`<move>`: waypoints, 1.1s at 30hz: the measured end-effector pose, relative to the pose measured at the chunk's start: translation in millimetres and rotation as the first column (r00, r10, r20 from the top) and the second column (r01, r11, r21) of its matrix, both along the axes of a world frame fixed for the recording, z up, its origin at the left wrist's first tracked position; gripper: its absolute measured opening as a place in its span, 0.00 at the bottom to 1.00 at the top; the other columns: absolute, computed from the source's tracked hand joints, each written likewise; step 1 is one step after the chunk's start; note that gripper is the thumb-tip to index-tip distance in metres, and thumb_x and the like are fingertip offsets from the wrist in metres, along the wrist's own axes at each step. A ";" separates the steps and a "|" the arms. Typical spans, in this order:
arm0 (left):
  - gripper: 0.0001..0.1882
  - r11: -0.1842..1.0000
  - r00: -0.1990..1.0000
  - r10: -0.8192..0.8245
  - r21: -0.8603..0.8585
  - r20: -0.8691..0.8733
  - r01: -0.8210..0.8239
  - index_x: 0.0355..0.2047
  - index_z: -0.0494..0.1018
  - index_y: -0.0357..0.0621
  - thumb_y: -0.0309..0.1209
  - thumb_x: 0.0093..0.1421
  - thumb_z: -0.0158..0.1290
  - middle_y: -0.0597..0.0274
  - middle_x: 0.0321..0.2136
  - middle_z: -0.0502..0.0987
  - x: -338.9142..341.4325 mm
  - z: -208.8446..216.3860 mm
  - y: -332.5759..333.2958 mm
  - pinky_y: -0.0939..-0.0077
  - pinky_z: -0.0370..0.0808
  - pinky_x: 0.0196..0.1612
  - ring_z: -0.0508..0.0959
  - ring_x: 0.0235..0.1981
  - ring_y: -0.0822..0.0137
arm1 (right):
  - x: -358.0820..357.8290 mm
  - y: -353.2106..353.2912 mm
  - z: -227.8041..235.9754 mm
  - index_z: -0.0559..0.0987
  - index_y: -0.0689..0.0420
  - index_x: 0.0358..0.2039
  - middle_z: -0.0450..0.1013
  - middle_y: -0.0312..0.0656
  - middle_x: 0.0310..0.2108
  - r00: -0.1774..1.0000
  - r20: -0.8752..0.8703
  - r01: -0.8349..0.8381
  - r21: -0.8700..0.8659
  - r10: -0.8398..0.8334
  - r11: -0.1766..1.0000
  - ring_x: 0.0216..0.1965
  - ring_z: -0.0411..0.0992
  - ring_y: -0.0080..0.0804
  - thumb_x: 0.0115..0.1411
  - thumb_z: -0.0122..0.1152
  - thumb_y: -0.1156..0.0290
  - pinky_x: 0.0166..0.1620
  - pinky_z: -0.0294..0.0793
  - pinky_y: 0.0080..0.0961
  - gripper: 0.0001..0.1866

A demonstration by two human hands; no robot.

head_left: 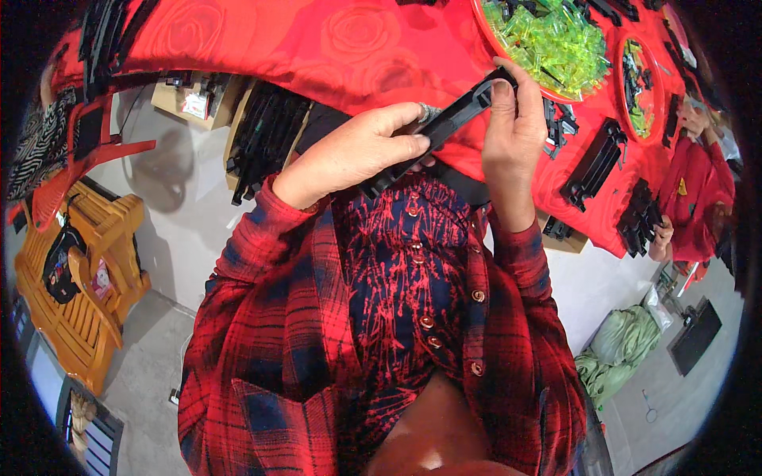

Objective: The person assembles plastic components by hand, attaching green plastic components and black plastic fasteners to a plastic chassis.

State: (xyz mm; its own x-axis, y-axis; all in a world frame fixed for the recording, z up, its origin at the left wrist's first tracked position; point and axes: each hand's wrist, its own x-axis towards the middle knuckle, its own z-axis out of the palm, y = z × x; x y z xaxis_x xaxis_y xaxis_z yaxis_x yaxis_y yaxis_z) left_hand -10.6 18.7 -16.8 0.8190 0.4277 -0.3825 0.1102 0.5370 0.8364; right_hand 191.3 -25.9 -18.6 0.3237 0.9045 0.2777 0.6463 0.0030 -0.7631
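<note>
A long, narrow black plastic part (454,120) lies slantwise between my two hands, just in front of the red tablecloth's near edge. My left hand (349,157) is closed round its lower end, thumb on top and fingers on the far side. At the upper end, my right hand (517,127) grips it with the thumb pressed on the tip and the fingers behind. Close beyond the right hand stands a large red basin heaped with clear yellow-green plastic pieces (548,49). Small black parts (560,127) lie on the cloth beside that hand.
Further black parts (594,165) lie at the table's right, near a smaller red basin (662,89). A co-worker in red (698,194) is there. Below the table edge is a box of long black parts (266,135). A wooden chair (87,293) stands left, a green sack (623,349) right.
</note>
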 end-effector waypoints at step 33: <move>0.12 0.998 0.997 0.054 -0.007 -0.056 -0.055 0.47 0.70 0.36 0.30 0.69 0.46 0.68 0.34 0.74 12.4 1.0 0.5 0.82 0.73 0.40 0.75 0.35 0.78 | 7.9 1.4 -3.5 0.77 0.65 0.49 0.76 0.40 0.36 0.981 0.175 0.072 0.061 -0.081 0.996 0.37 0.72 0.24 0.70 0.53 0.71 0.41 0.72 0.22 0.13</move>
State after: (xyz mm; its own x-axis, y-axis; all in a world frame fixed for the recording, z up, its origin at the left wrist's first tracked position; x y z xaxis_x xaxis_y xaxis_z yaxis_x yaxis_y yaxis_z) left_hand 1.7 19.2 -15.8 0.7716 0.4680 -0.4309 0.1272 0.5502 0.8253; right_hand 199.2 -24.4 -22.1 0.3325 0.8611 0.3846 0.7713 -0.0136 -0.6363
